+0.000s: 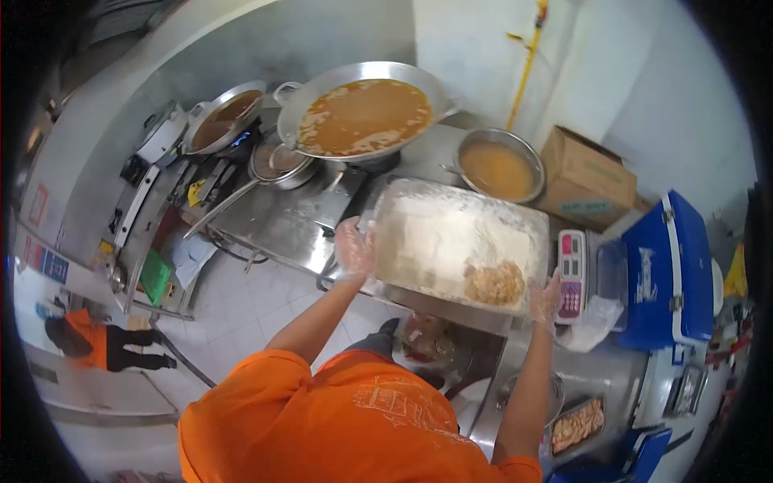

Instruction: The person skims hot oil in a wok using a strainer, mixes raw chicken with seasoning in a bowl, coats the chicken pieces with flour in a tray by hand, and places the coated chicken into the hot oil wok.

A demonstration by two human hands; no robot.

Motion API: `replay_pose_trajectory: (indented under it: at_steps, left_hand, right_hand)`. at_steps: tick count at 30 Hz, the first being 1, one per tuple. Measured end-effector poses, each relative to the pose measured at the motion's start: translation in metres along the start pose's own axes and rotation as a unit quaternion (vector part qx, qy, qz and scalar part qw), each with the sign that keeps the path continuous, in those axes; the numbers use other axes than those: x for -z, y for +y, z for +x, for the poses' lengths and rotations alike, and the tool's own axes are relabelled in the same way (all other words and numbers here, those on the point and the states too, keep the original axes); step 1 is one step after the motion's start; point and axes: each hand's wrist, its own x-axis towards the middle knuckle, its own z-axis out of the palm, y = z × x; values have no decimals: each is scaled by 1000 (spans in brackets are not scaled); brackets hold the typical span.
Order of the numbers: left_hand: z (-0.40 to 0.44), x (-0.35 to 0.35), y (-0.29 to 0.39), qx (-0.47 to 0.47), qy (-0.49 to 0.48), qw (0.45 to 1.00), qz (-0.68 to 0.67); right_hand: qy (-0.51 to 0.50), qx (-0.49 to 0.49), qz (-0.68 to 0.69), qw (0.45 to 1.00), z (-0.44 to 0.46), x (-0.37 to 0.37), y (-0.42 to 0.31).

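A rectangular metal tray (386, 278) of white flour (439, 229) is in front of me. A clump of coated, breaded-looking food (493, 283) sits in the flour at the tray's near right corner. My left hand (354, 245), in a clear plastic glove, grips the tray's left side. On the opposite side, my right hand (545, 301), also gloved, holds the tray's right edge, its fingers partly hidden. Just right of that hand stands a pink and white digital scale (571, 278).
Behind the tray are a large wok of brown oil (366, 117) on a burner and a bowl of yellowish liquid (501, 165). A cardboard box (588, 177) and blue cooler (664, 274) stand right. Raw meat fills a small tray (578, 425). Another person (88, 342) stands far left.
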Motion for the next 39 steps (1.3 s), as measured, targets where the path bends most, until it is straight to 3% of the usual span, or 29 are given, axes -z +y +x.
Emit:
replay_pose_trajectory:
  at_steps: [2,4,6,7,8,10,12,14,16,18,20,23,26,27,28,30,31,33,34,36,37,39]
  left_hand:
    - [9,-31,-70,297,-144,944,-3]
    - [1,-56,-117,226,-298,927,22]
    - [-15,-73,-143,204,-381,899,-75]
    - [-22,-85,-150,215,-380,881,-183]
    - [-36,-98,-159,119,-335,906,-231]
    - [-35,-94,-161,79,-317,900,-288]
    - [-1,-35,-121,188,-388,843,-321]
    - [-5,-10,-143,132,-426,812,-378]
    - [12,13,-149,136,-466,785,-385]
    - [36,63,-151,219,-512,759,-338]
    - [38,107,-187,54,-501,813,-293]
    - [49,183,-218,4,-471,856,-214]
    - [42,266,-276,-59,-390,913,-105]
    - [36,275,-303,72,-412,888,-190]
    - [30,283,-330,206,-402,851,-269]
    - [37,307,-374,304,-377,827,-284]
    - [46,319,-398,176,-397,880,-193]
    - [57,344,-443,-81,-405,911,3]
    - [64,353,-454,81,-404,906,-94]
    - [89,373,-483,388,-360,805,-269]
    - [63,355,-561,141,-349,913,-157]
    - [88,355,-599,300,-328,857,-262]
  right_hand:
    - [7,-10,-54,998,26,-18,-11]
    - [-23,-68,-67,995,38,-23,-7]
    - [22,-112,-34,993,39,-29,-5]
    - [51,-128,-27,990,34,-33,-8]
    - [83,-107,-29,990,24,-35,-6]
    - [129,-46,-32,990,-1,-34,4]
    - [151,-33,24,988,-38,-24,28]
    - [150,44,36,987,-94,6,2]
    - [173,-51,18,983,-127,17,20]
    - [180,-114,11,977,-139,24,0]
    - [159,-142,25,977,-163,40,-75]
    - [109,-148,85,979,-184,39,-150]
    - [122,57,114,984,-235,-2,-241]
    - [67,-54,166,982,-253,-5,-280]
    - [65,-43,157,985,-268,-20,-286]
    - [63,-10,128,990,-282,-47,-294]
    - [47,-98,78,991,-297,-43,-355]
    - [29,-93,121,988,-322,-66,-401]
    - [18,-91,142,986,-333,-79,-414]
    - [11,-103,146,984,-347,-115,-440]
    - [6,-109,149,983,-351,-131,-456]
    - [2,-112,121,986,-362,-155,-496]
